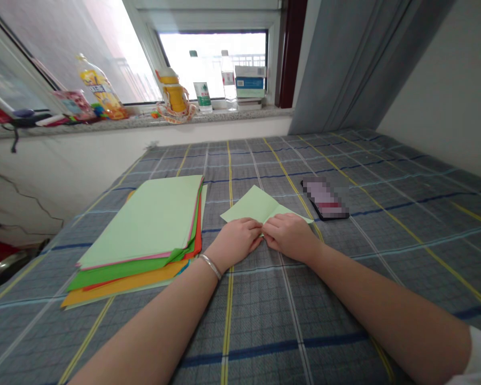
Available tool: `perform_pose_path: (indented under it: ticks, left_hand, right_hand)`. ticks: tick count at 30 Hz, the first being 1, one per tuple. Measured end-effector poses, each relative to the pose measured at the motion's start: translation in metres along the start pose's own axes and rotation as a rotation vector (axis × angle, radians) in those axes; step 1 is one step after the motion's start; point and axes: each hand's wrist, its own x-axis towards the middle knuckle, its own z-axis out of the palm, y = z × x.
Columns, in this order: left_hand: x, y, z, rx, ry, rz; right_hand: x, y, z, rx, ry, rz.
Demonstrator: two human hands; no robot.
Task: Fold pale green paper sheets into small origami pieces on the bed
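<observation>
A pale green sheet of paper (251, 204) with a crease down it lies on the checked cloth in front of me. Both hands meet at its near edge, fingertips almost touching. My left hand (237, 239), below a silver bracelet (210, 266), has its fingers closed on the paper's near left part. On the near right part, my right hand (289, 234) has its fingers curled together, pinching the sheet. The hands cover the paper's near corner. To the left sits a stack of coloured paper (144, 222), pale green on top, with pink, green, red and orange sheets beneath.
A phone (325, 199) with a blurred screen lies to the right on the checked cloth (344, 342). Along the windowsill (140, 124) stand a yellow-labelled bottle (100, 88), a yellow drinking cup (174, 96), a tube (202, 97), a clear bottle (227, 83) and stacked boxes (249, 84).
</observation>
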Motion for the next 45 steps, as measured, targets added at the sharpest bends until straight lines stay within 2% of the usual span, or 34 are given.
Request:
perform_pose_path:
  ticks: [10,19,27,36,45]
  left_hand:
    - [0.001,0.007,-0.004,0.144,-0.057,-0.016]
    - [-0.002,0.004,-0.002,0.141,0.051,-0.068]
    - [-0.002,0.003,-0.001,0.125,0.083,-0.073]
    - [-0.003,0.001,0.001,0.113,0.085,-0.056]
    - [-0.003,-0.002,0.006,0.107,0.117,-0.053]
  right_hand:
    - [0.001,0.001,0.003,0.008,0.01,0.008]
    - [-0.008,0.018,-0.005,-0.015,0.086,0.06]
    - [-0.015,0.028,-0.02,0.007,0.034,0.082]
    - [-0.008,0.02,-0.008,0.026,0.032,0.021]
    - [-0.017,0.043,-0.028,0.032,-0.013,0.038]
